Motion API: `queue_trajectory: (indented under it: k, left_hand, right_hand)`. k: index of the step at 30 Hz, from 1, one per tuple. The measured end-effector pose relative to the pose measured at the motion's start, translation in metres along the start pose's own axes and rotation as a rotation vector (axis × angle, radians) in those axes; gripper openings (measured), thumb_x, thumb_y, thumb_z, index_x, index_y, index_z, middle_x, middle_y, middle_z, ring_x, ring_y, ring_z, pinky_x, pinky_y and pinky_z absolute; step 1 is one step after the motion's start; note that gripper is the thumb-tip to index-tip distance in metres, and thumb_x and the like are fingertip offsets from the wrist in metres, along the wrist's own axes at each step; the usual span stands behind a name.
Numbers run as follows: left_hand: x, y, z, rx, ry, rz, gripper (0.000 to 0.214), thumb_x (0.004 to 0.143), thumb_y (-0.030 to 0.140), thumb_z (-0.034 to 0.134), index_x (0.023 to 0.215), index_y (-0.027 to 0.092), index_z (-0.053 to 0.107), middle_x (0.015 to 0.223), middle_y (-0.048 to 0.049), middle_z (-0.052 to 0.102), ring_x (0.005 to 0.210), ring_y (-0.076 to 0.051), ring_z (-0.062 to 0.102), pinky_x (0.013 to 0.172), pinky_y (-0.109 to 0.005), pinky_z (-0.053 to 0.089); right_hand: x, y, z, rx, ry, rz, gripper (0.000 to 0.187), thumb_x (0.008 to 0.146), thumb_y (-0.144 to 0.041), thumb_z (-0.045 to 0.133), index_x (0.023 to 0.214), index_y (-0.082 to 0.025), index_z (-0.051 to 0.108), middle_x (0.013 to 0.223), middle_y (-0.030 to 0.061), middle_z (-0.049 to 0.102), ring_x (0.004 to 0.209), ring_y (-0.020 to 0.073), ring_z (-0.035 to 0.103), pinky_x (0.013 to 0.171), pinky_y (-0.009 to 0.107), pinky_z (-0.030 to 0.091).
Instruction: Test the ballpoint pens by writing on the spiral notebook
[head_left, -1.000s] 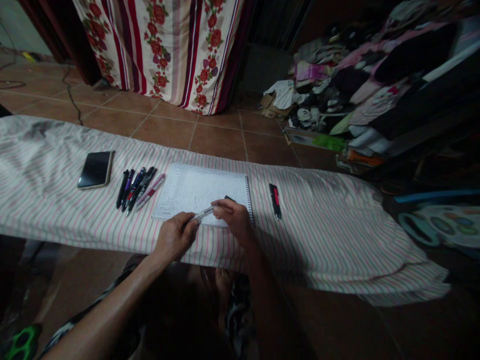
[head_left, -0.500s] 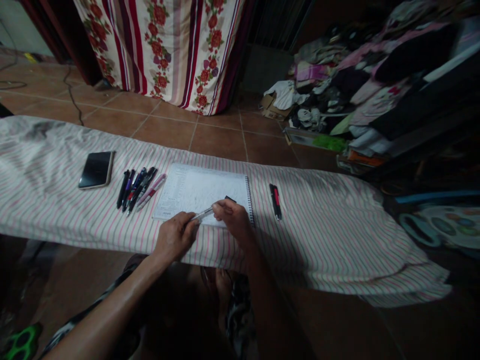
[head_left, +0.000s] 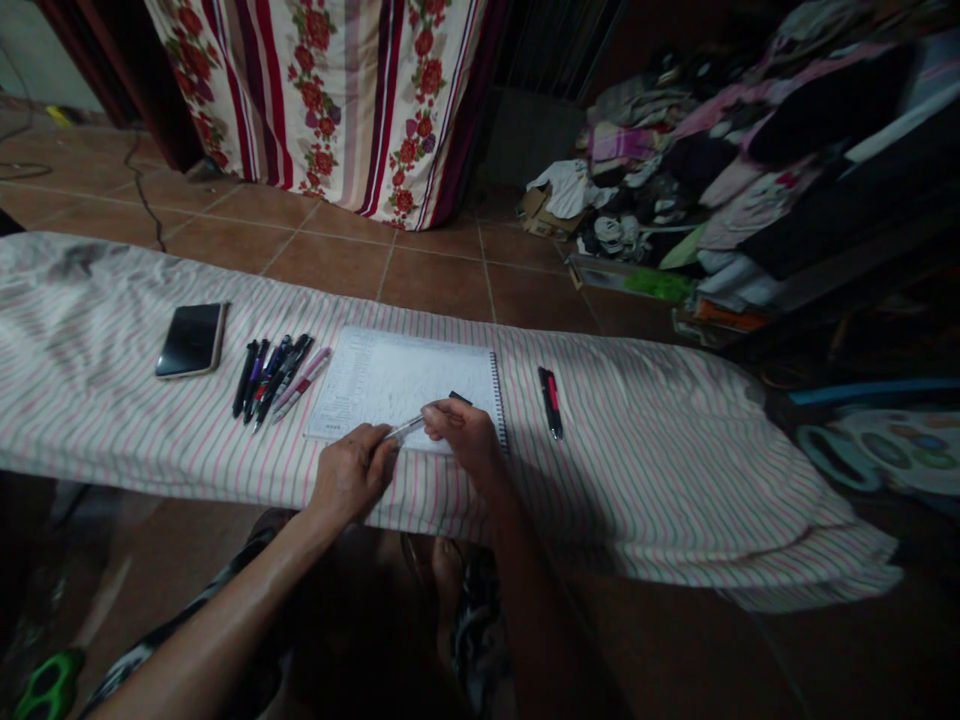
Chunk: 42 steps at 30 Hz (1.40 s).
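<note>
A slim pen with a clear barrel spans the gap between my hands, above the near edge of a spiral notebook. My left hand is closed on its left end. The fingertips of my right hand pinch the other end. Just beyond the right fingers shows a small black piece; whether it belongs to the pen is unclear. Several pens lie in a bunch left of the notebook, with a pink and white pen at their right side. Black and red pens lie together to the right.
A dark-screened phone lies at the left on the striped cloth covering the long surface. Past the tiled floor hangs a floral curtain. Clothes are piled at the back right. A green object is at lower left.
</note>
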<state>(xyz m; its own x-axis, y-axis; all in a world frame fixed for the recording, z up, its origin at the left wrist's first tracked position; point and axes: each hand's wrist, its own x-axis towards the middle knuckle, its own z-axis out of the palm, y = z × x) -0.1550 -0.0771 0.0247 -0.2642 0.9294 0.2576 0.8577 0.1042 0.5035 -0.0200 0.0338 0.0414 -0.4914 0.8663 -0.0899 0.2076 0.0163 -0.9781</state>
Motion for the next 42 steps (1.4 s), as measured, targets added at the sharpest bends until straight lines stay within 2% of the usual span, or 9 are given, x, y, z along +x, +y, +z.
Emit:
queue_trajectory:
  k: [3,8,14,23,26,30,35,39,42]
  left_hand:
    - [0.001,0.001,0.0,-0.003,-0.012,-0.012,0.032,0.089,0.034,0.035,0.1,0.017,0.061,0.081,-0.0051,0.066,0.075,-0.017,0.062,0.065,-0.026,0.046]
    - [0.0,0.003,0.001,0.054,-0.007,0.035,0.035,0.091,0.035,0.032,0.1,0.016,0.06,0.08,-0.0056,0.065,0.071,-0.017,0.062,0.061,-0.025,0.045]
    - [-0.001,0.001,0.002,0.061,0.02,0.019,0.034,0.09,0.035,0.034,0.102,0.017,0.06,0.081,-0.0047,0.066,0.071,-0.016,0.062,0.06,-0.025,0.044]
    - [-0.003,0.006,0.0,0.177,0.027,0.084,0.033,0.091,0.035,0.033,0.1,0.019,0.06,0.076,-0.0034,0.064,0.066,-0.015,0.059,0.056,-0.024,0.04]
    - [-0.003,0.007,0.0,0.189,0.031,0.07,0.033,0.091,0.035,0.033,0.101,0.019,0.061,0.076,-0.0039,0.065,0.066,-0.015,0.059,0.056,-0.024,0.04]
    - [0.0,0.005,0.001,0.097,0.026,-0.022,0.032,0.089,0.034,0.036,0.102,0.018,0.061,0.084,-0.0051,0.067,0.071,-0.016,0.062,0.06,-0.024,0.044]
    - [0.005,0.002,0.001,-0.111,0.035,-0.203,0.033,0.086,0.037,0.042,0.1,0.017,0.063,0.091,-0.0059,0.069,0.083,-0.019,0.064,0.072,-0.029,0.048]
    - [0.006,0.0,0.0,-0.152,0.034,-0.29,0.035,0.084,0.041,0.043,0.1,0.018,0.064,0.093,-0.0059,0.07,0.087,-0.021,0.065,0.074,-0.031,0.049]
    - [0.005,-0.001,0.0,-0.151,0.036,-0.3,0.035,0.083,0.042,0.044,0.1,0.018,0.065,0.095,-0.0059,0.07,0.088,-0.021,0.065,0.076,-0.032,0.049]
  right_hand:
    - [0.0,0.0,0.0,0.006,0.007,0.007,0.026,0.07,-0.04,0.059,0.076,-0.016,0.063,0.059,0.0006,0.061,0.056,0.0125,0.057,0.056,0.024,0.046]
    - [0.0,0.001,0.001,-0.14,0.044,-0.033,0.024,0.073,-0.04,0.056,0.07,-0.017,0.062,0.054,-0.0017,0.055,0.053,0.0115,0.053,0.054,0.024,0.044]
    - [0.002,0.001,0.001,-0.023,0.012,-0.011,0.026,0.071,-0.041,0.057,0.074,-0.016,0.062,0.057,0.0001,0.058,0.054,0.0121,0.055,0.054,0.023,0.044]
    - [0.001,-0.001,0.003,-0.233,0.097,-0.016,0.023,0.072,-0.039,0.054,0.066,-0.018,0.062,0.049,-0.0031,0.052,0.05,0.0112,0.05,0.047,0.022,0.038]
    - [0.002,0.0,0.005,-0.203,0.101,0.01,0.024,0.07,-0.04,0.055,0.066,-0.018,0.064,0.048,-0.0027,0.053,0.049,0.0115,0.051,0.047,0.022,0.04]
    - [0.006,0.001,0.006,-0.046,0.119,0.033,0.032,0.071,-0.045,0.054,0.071,-0.015,0.067,0.057,0.0021,0.062,0.049,0.0117,0.054,0.048,0.023,0.044]
    - [0.012,0.006,-0.012,-0.018,0.268,0.006,0.045,0.073,-0.045,0.052,0.104,-0.014,0.063,0.068,0.0046,0.067,0.053,0.013,0.057,0.05,0.025,0.046]
    - [0.014,0.015,-0.032,-0.297,0.486,-0.084,0.031,0.074,-0.037,0.052,0.092,-0.016,0.068,0.081,0.0066,0.067,0.069,0.0176,0.061,0.067,0.03,0.048]
    - [0.014,0.021,-0.036,-0.487,0.54,-0.159,0.024,0.074,-0.029,0.052,0.087,-0.017,0.069,0.086,0.0076,0.066,0.073,0.0179,0.06,0.073,0.03,0.047]
